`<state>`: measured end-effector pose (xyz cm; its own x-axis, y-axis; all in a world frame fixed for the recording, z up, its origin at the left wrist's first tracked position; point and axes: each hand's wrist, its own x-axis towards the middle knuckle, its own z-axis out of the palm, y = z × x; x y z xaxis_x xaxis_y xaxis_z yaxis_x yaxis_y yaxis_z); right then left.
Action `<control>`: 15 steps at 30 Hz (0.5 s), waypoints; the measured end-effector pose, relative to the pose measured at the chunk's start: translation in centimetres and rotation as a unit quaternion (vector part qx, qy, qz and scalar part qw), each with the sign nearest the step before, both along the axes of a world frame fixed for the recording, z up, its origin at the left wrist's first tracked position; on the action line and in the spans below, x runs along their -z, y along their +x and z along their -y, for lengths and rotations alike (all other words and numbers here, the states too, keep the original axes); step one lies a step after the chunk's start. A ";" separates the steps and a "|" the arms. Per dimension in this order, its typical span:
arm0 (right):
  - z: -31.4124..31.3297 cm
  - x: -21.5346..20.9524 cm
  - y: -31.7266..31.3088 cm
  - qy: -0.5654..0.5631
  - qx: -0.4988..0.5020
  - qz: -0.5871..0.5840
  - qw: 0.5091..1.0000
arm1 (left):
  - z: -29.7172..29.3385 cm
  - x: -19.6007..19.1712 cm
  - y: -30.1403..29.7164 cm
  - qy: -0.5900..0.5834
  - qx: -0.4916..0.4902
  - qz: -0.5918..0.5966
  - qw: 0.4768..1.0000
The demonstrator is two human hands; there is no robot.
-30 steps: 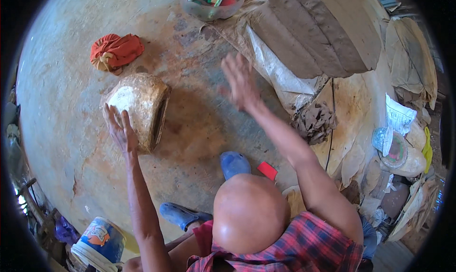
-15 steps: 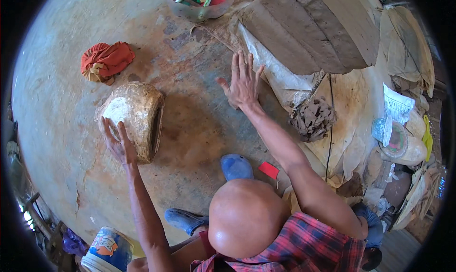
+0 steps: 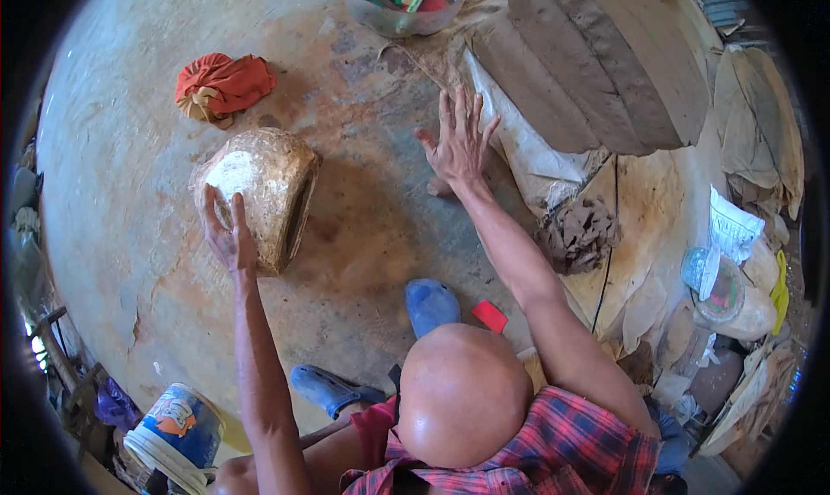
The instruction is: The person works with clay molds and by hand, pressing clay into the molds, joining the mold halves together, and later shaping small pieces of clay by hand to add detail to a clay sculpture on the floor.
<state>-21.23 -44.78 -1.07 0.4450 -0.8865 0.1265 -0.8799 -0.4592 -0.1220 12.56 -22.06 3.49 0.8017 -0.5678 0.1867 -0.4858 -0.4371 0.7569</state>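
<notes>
Work: the left hand (image 3: 232, 242) is apparently steadying the hollow form (image 3: 270, 177); the right hand (image 3: 460, 149) is seemingly working a brown lump (image 3: 439, 186).
Form's spot: sitting on the floor (image 3: 130, 227), left of centre.
Left fingers: spreading half-open over its near side, clasping nothing visible.
Right fingers: fanning wide, pointing forward; palm hidden, can't tell its hold.
Next move: probably calling for level palm pressure.

Fair light, apparently from the left edge of the floor (image 3: 112, 218), which read brightest. Soft shadows fell right of the pot (image 3: 264, 179) and cloth (image 3: 229, 82). Center was sharp, rim softer; fisheye bowed the floor's edges, black vignette all around.
</notes>
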 end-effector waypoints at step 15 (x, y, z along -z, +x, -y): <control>-5.0 -1.7 -2.9 0.018 -0.046 -0.017 0.999 | 0.2 -0.8 0.2 0.032 0.018 0.052 0.998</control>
<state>-24.12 -39.77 0.60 0.5289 -0.8450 0.0785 -0.8379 -0.5347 -0.1097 12.72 -22.28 4.28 0.7593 -0.6084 0.2310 -0.5763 -0.4636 0.6730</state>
